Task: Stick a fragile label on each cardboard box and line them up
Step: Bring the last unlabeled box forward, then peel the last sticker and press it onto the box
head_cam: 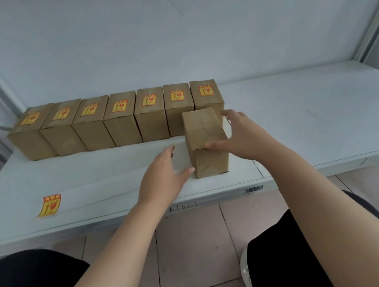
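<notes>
Head view: your left hand (pixel 163 171) lies open, fingers straight, against the left face of the unlabelled box (pixel 203 134) near the table's (pixel 314 112) front edge. Your right hand (pixel 241 135) clasps its right side, thumb on top. The box hides part of the labelled row (pixel 122 126) behind. The print on the loose label (pixel 50 204) is too blurred to read.

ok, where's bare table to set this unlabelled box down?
Widest: table right of the labelled row, out to its right edge. Also between row and loose label, front left. Crowded: back left; centre, left hand and right hand at the unlabelled box.
</notes>
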